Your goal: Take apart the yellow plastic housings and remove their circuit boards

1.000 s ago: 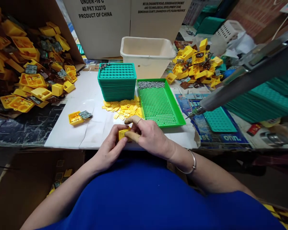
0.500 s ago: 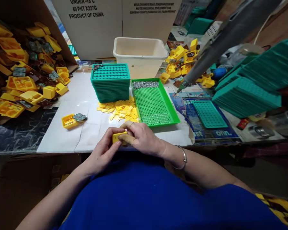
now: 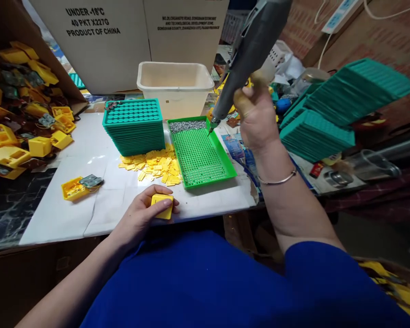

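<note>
Near the table's front edge my left hand [image 3: 146,207] is closed round a small yellow plastic case [image 3: 164,210], thumb across its face. My right hand [image 3: 259,114] is wrapped round the grey body of an electric screwdriver [image 3: 237,59]. The tool tilts down to the left, its bit over the right side of the green perforated tray [image 3: 210,157]. Small silvery screws [image 3: 187,126] are heaped at that tray's far end. Flat yellow plastic pieces [image 3: 157,166] lie in a pile left of the tray. An opened yellow case [image 3: 74,187] with a grey part attached lies farther left.
A stack of teal trays [image 3: 135,130] stands behind the yellow pieces, with a white bin [image 3: 174,98] beyond. Many yellow cases [image 3: 12,150] spill from a carton at left. More teal trays [image 3: 321,134] lean at right, near a clear plastic cup [image 3: 374,164].
My right hand has left the yellow case, risen to the right and taken hold of the electric screwdriver. My left hand keeps the case. The view has shifted to the right.
</note>
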